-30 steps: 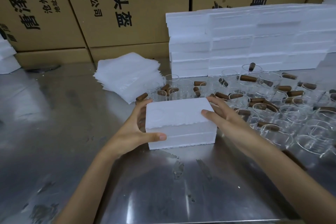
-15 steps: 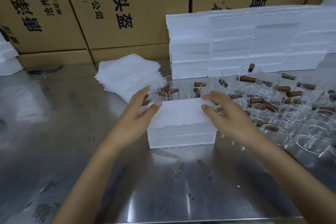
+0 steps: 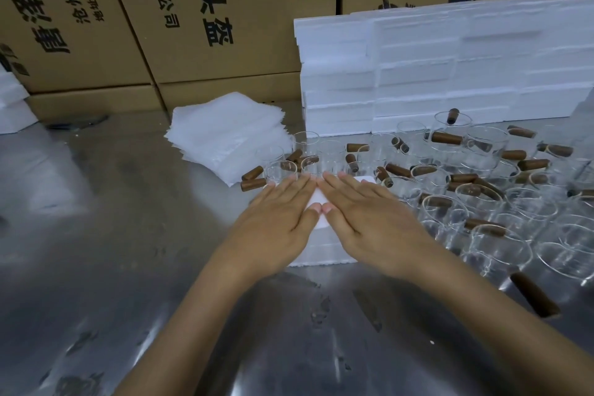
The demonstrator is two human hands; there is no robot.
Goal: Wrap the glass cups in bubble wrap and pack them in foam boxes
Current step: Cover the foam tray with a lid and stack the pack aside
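Two bare forearms and hands (image 3: 324, 219), no sleeves.

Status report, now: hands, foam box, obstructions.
Left hand and right hand flat, pressing on the closed foam box. Box on steel table. Glass cups crowd its right side; nothing blocking.

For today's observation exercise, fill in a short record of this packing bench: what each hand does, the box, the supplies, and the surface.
left hand: flat, pressing on the foam box
right hand: flat, pressing beside it
foam box: closed, on the metal table
glass cups: unwrapped, right of box, brown handles
bubble wrap sheets: stacked behind left
foam box stack: at back
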